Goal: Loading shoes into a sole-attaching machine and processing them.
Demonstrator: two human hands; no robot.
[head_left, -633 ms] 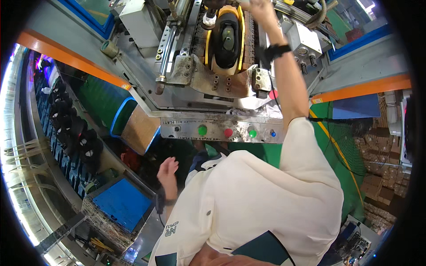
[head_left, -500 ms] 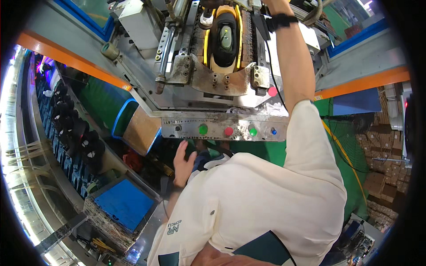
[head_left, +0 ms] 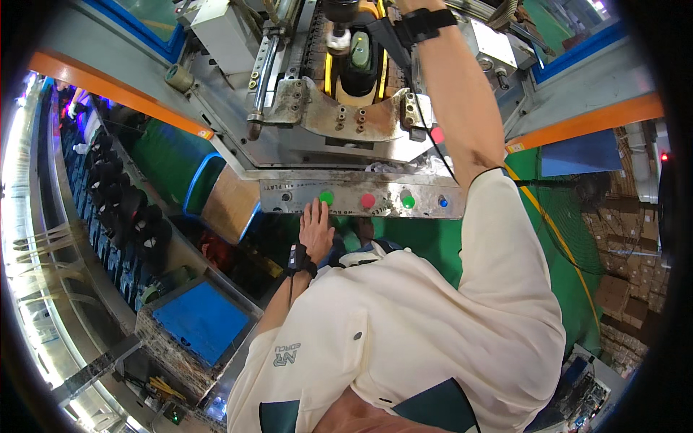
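Note:
My left hand reaches up with its fingers stretched out, fingertips at the left green button on the metal control panel; nothing is in its grip. Overhead, my right arm extends to the top edge, a black strap around its wrist. The fingers of my right hand are cut off by the picture's edge. Between yellow strips in the machine lies a dark shoe upper with a grey-green piece in its opening. A white-tipped machine part stands beside it, partly covering it.
Red, green and blue buttons line the panel. At left stand a blue-edged stool, a blue-topped box and a conveyor with several dark shoes. Stacked cartons are at right. Orange-edged frames flank the machine.
My left hand has risen to the panel's left green button. My right arm has shifted left and further up, taking most of the hand out of the picture.

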